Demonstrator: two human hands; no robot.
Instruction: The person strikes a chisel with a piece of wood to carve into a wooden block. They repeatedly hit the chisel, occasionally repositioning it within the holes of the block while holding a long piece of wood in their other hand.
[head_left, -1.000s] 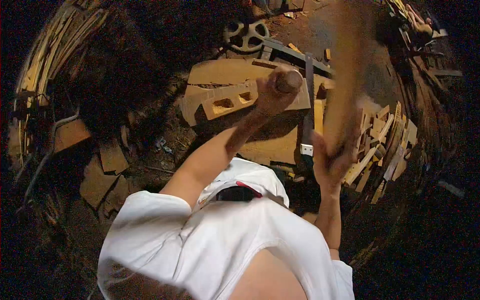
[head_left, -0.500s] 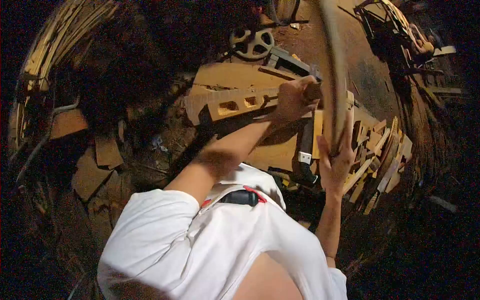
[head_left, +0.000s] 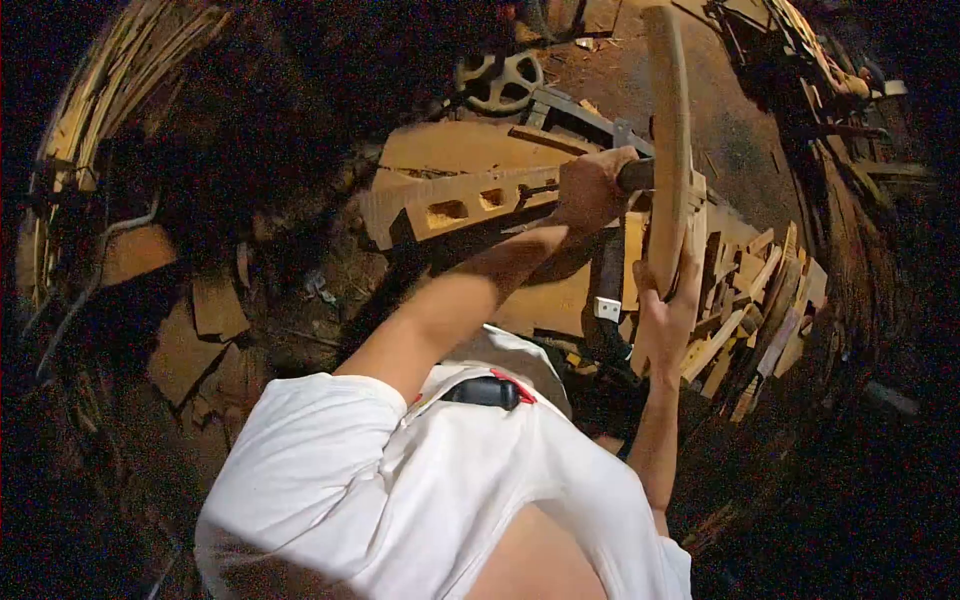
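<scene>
A long, slightly curved wooden piece (head_left: 668, 130) stands up across the right of the bench. My right hand (head_left: 668, 315) grips its lower end, thumb on one side and fingers on the other. My left hand (head_left: 592, 188) is closed around a dark cylindrical object (head_left: 636, 175), whose end meets or nearly meets the wooden piece; most of it is hidden by the hand. Behind my left hand lies a light wooden beam (head_left: 420, 215) with rectangular holes cut in it.
Under the beam is a wooden work surface (head_left: 440, 145). A spoked wheel (head_left: 505, 85) stands beyond it. Many wood offcuts (head_left: 765, 300) are heaped at the right. A white socket block (head_left: 607, 308) sits near my waist. Long thin strips (head_left: 120, 80) lean at the far left.
The wooden piece was blurred and has shifted slightly; it now appears sharper and more upright. My right hand has moved a little up and left with it. My left hand keeps its grip.
</scene>
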